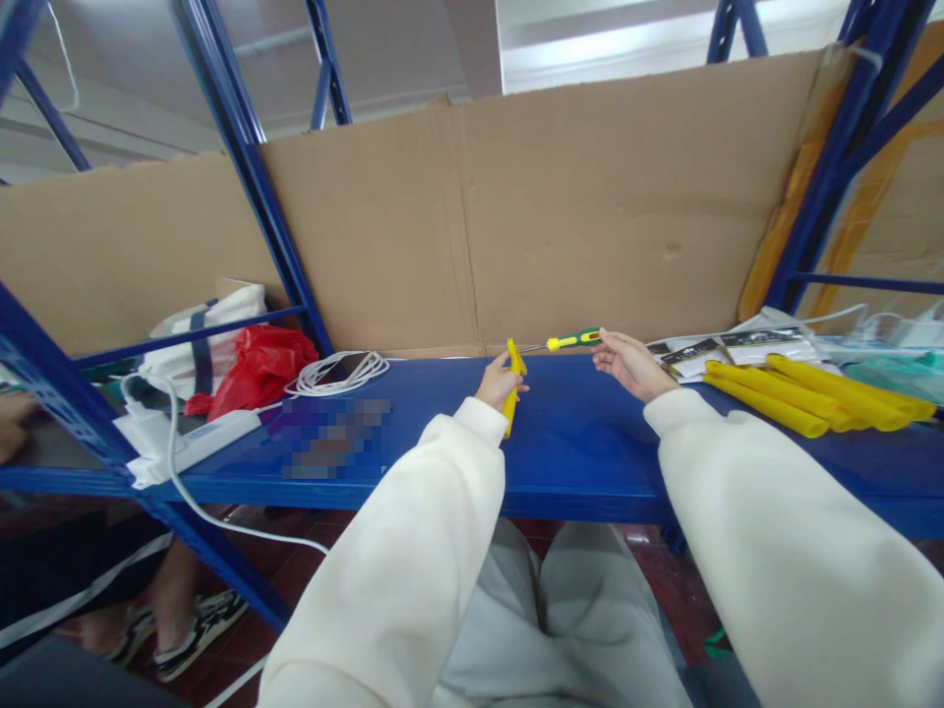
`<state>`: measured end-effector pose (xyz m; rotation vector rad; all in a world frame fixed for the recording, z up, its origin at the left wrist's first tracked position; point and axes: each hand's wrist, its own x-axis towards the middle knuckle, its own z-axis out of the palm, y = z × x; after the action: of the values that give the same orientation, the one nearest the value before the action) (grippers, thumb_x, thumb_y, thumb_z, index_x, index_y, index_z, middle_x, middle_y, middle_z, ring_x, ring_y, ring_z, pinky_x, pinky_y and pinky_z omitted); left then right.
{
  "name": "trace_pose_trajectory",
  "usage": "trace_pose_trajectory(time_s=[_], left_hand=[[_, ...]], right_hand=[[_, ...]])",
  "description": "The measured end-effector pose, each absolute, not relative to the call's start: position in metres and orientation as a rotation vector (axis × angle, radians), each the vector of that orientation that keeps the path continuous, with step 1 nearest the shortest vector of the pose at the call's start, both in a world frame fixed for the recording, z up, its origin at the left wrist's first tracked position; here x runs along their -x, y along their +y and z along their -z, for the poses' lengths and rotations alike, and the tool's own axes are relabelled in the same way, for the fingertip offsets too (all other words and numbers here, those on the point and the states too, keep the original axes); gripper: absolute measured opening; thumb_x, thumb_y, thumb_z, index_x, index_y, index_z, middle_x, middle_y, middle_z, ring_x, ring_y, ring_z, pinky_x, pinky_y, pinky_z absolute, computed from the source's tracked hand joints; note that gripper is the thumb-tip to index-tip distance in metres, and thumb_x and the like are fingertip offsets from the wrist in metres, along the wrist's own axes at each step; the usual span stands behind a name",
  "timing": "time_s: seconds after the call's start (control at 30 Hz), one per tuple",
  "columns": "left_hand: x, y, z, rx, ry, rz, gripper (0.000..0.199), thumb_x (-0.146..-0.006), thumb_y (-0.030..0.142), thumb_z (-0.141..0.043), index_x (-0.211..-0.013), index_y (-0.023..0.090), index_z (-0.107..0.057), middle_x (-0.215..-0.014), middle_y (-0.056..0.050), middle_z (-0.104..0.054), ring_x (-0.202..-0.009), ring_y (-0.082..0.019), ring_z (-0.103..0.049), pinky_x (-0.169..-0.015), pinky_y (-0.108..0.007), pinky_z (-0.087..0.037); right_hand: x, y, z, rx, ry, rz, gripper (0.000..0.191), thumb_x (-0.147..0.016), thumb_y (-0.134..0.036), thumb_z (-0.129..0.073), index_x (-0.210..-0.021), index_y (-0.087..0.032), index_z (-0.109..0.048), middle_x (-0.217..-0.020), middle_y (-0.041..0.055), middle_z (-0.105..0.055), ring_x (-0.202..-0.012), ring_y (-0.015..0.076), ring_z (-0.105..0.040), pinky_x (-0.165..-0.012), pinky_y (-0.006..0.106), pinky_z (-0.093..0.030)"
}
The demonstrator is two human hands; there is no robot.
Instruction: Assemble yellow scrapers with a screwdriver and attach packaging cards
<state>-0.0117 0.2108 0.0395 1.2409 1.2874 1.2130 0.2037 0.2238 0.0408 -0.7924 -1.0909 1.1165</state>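
Note:
My left hand (497, 382) is closed around a yellow plastic piece (511, 398), held upright above the blue shelf (582, 433). What kind of piece it is I cannot make out. My right hand (626, 362) pinches the end of a screwdriver (579, 339) with a yellow and green handle. The screwdriver lies nearly level, its thin metal shaft pointing left. Its tip meets the upper part of the yellow piece; whether it sits in a screw or a hole is too small to tell.
Several yellow tubes (803, 398) lie at right before flat black-and-white packets (697, 359). At left are a coiled white cable (339, 372), a red plastic bag (269, 359) and a white power strip (213, 442). Cardboard (590, 206) closes the back. Another person's leg (173, 600) shows lower left.

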Motion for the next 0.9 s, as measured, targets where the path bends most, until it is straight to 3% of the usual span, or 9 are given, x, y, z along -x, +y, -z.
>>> trace_pose_trajectory(time_s=[0.37, 0.47, 0.63, 0.9], left_hand=[[0.0112, 0.2111, -0.0383, -1.281, 1.285, -1.175, 0.072, -0.080, -0.002, -0.058, -0.145, 0.026, -0.047, -0.099, -0.004, -0.069, -0.052, -0.006, -0.060, -0.037, -0.012, -0.035], [0.0113, 0.2105, -0.0387, -1.277, 1.291, -1.179, 0.073, -0.078, -0.003, -0.058, -0.145, 0.025, -0.048, -0.102, -0.005, -0.070, -0.052, -0.007, -0.060, -0.037, -0.013, -0.036], [0.0122, 0.2105, -0.0386, -1.265, 1.293, -1.180, 0.074, -0.078, 0.000, -0.061, -0.146, 0.026, -0.046, -0.103, -0.006, -0.070, -0.053, -0.007, -0.061, -0.038, -0.013, -0.037], [0.0118, 0.2068, -0.0413, -1.260, 1.305, -1.130, 0.076, -0.078, -0.005, -0.056, -0.148, 0.024, -0.044, -0.104, -0.006, -0.070, -0.052, -0.007, -0.061, -0.039, -0.014, -0.037]], right_hand=[[-0.2052, 0.2216, -0.0414, 0.797, -1.145, -1.125, 0.024, -0.088, -0.040, -0.068, -0.080, -0.019, -0.060, -0.048, -0.0038, -0.053, -0.042, 0.0087, -0.047, -0.041, 0.018, -0.037], [-0.2062, 0.2219, -0.0410, 0.792, -1.169, -1.105, 0.025, -0.087, -0.043, -0.069, -0.083, -0.020, -0.061, -0.053, -0.0025, -0.058, -0.045, 0.0090, -0.051, -0.043, 0.019, -0.041], [-0.2049, 0.2221, -0.0416, 0.771, -1.182, -1.087, 0.017, -0.087, -0.032, -0.070, -0.082, -0.021, -0.058, -0.064, -0.0015, -0.065, -0.053, 0.0096, -0.059, -0.053, 0.020, -0.049], [-0.2052, 0.2253, -0.0416, 0.793, -1.096, -1.109, 0.027, -0.084, -0.037, -0.073, -0.074, -0.020, -0.054, -0.058, -0.0027, -0.059, -0.049, 0.0083, -0.054, -0.046, 0.018, -0.045]])
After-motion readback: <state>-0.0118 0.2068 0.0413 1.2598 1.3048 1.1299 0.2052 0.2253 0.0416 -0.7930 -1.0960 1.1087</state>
